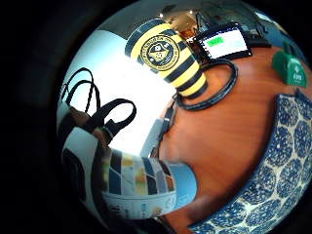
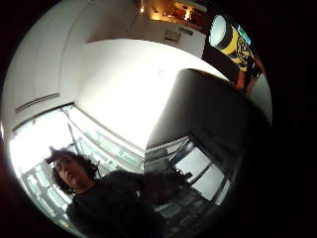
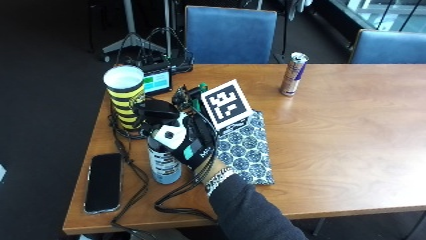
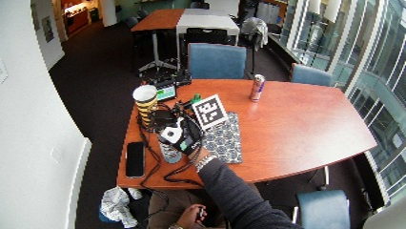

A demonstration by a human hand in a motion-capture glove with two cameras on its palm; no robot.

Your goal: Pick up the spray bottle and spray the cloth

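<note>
Looks like an office meeting area: a large curved wooden desk (image 4: 304,124) ringed by blue upholstered chairs (image 4: 216,60), dark carpet (image 4: 95,90) underfoot, floor-to-ceiling windows (image 4: 355,43) down one side. Shows another desk (image 4: 181,19) with chairs farther back. Carries a phone (image 4: 134,159), a small screen (image 4: 166,92) and cables.

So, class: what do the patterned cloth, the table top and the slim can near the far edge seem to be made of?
Cloth: woven fabric, probably cotton, matte, lying flat with a printed blue pattern. Table: wood or wood-look laminate, smooth and slightly glossy, with visible grain. Can: likely aluminium, judging by its metallic sheen.
</note>
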